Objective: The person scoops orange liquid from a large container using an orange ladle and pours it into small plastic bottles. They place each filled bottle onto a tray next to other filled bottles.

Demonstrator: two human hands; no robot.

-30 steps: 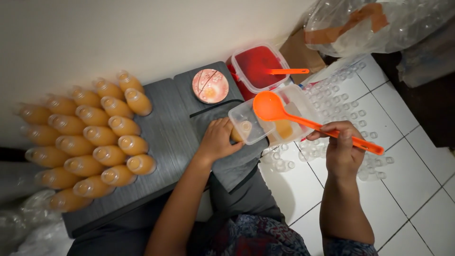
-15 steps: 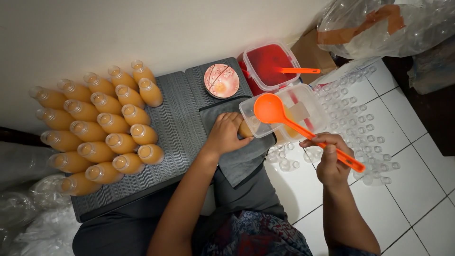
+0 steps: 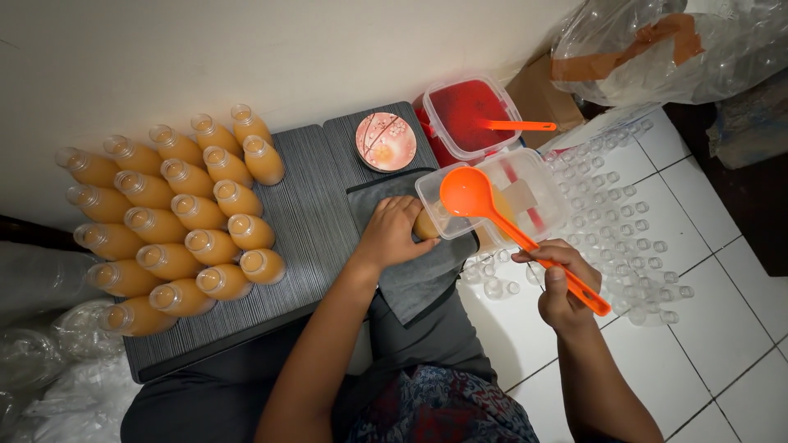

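My left hand (image 3: 392, 235) rests on a dark grey cloth (image 3: 410, 271) and grips a small bottle of orange liquid (image 3: 426, 224) against the edge of a clear plastic tub (image 3: 538, 176). My right hand (image 3: 559, 283) holds the handle of an orange ladle (image 3: 469, 194), whose bowl hangs over the tub's near corner. Several open bottles filled with orange drink (image 3: 176, 217) stand in rows on a dark ribbed board (image 3: 320, 221) at the left.
A red-lidded tub (image 3: 464, 111) with a second orange spoon (image 3: 517, 125) stands behind the clear tub. A round pink saucer (image 3: 385, 141) lies on the board. Several empty clear bottles (image 3: 624, 230) cover the white tiled floor. Plastic bags (image 3: 657, 49) lie at top right and bottom left.
My right hand has drawn the ladle handle down and back toward me. The left hand has stayed on the bottle at the tub's edge. The view has shifted slightly.
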